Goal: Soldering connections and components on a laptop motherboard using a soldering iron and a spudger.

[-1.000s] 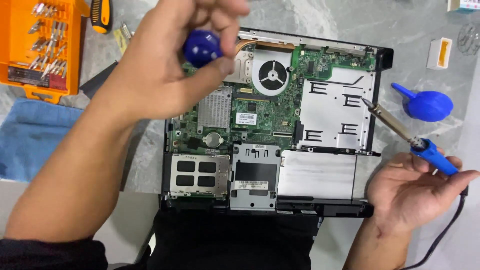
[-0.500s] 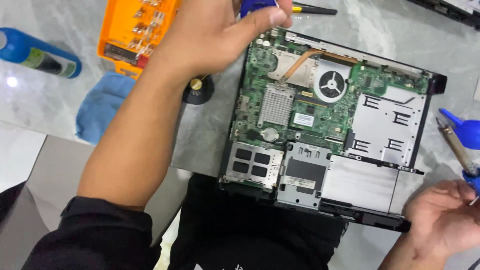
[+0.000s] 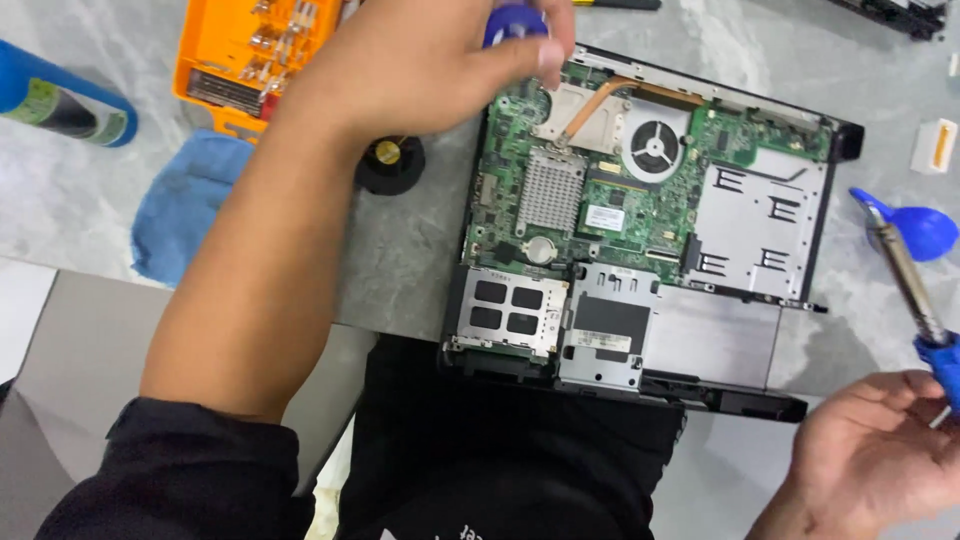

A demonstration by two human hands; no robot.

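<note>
head view: opened laptop (image 3: pixel 640 230), green board bare

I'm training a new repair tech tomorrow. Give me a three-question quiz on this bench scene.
1. True or false: the left hand grips a blue-handled tool over the laptop.
2. What does the right hand hold?
A. soldering iron
B. cloth
C. fan
3. Fill in: the blue cloth lies just below the orange ____.

Key
1. True
2. A, the soldering iron
3. Case: the screwdriver-bit case
</note>
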